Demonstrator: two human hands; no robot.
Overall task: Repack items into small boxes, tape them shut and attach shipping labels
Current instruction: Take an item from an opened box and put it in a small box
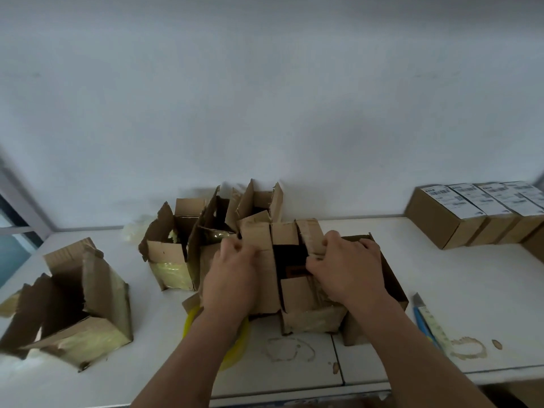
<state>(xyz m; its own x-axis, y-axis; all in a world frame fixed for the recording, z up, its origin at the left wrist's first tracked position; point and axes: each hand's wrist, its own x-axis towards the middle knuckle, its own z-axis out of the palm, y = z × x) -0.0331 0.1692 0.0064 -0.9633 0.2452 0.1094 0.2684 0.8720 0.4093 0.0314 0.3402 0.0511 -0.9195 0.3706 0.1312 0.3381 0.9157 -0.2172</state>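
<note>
Small cardboard box [294,278] stands at centre of the white worktop [471,290], flaps part-closed, a dark item visible through the gap. Left hand [232,278] grips the left flap with curled fingers; right hand [347,269] grips the right flap likewise. Step judged: closing the flaps. Recommended: draw both flaps down together until edges meet flush, hold flat, then tape. Yellow tape roll [217,337] lies under the left forearm; utility knife [426,319] to the right. Labelled boxes [477,216] sit far right.
</note>
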